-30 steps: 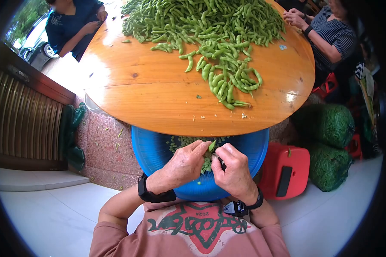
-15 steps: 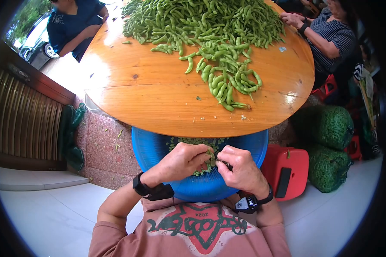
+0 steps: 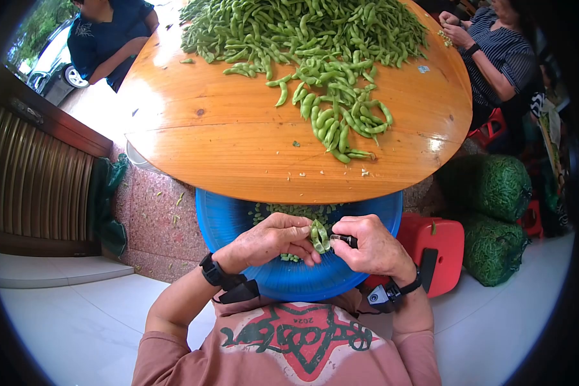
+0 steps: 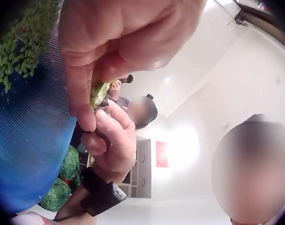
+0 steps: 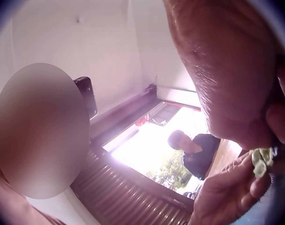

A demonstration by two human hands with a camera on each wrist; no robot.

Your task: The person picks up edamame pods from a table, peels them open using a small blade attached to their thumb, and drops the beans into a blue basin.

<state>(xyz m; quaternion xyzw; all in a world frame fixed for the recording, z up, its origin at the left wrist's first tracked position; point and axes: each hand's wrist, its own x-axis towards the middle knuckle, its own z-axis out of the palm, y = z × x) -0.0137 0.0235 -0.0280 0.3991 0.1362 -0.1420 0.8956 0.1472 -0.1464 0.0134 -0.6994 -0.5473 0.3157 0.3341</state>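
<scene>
Over the blue basin (image 3: 305, 283), my left hand (image 3: 267, 239) pinches a split green soybean pod (image 3: 319, 237) between thumb and fingers. Its two halves are spread, showing the pale inside. My right hand (image 3: 373, 248) grips a small black tool (image 3: 346, 240), its tip right at the pod's edge; most of the tool is hidden in the fingers. In the right wrist view, the opened pod (image 5: 261, 161) shows pale green beside the left fingertips. Shelled green beans (image 4: 18, 51) lie in the basin, partly covered by the hands in the head view.
A wooden table (image 3: 219, 154) stands just beyond the basin, bearing a large heap of soybean pods (image 3: 302, 38). On the right are a red stool (image 3: 441, 251) and stuffed green mesh sacks (image 3: 492, 248). Two other people sit at the table's sides.
The pod, mostly hidden between the fingers half a second ago, now shows spread apart. My right hand has shifted slightly right, and more of the black tool shows.
</scene>
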